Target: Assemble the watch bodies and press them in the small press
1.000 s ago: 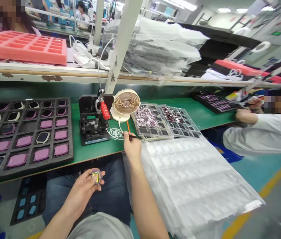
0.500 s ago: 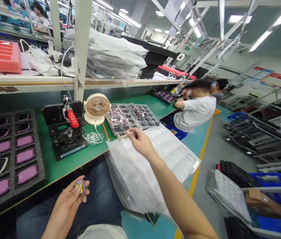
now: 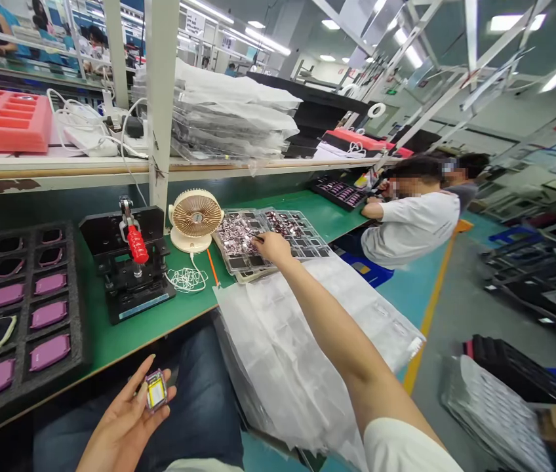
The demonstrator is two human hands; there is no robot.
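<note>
The left hand (image 3: 121,429) is half open at lap level, gripping a small rectangular component with a yellow label (image 3: 156,390) between thumb and fingertips. The right hand (image 3: 272,248) is closed in a pinch on a thin dark tool (image 3: 253,235), its tip over a clear compartment tray (image 3: 219,239) of shiny pink-silver pieces on the green table (image 3: 194,311).

Caution: a fingertip hold gives the component little support, so a slip could drop it into the lap or onto the floor. Careless tool contact could scratch the pieces or scatter them between compartments. The tray sits near the table edge, beside a white plastic-wrapped stack (image 3: 268,347); a forearm dragging across that stack could shift the tray.
</note>
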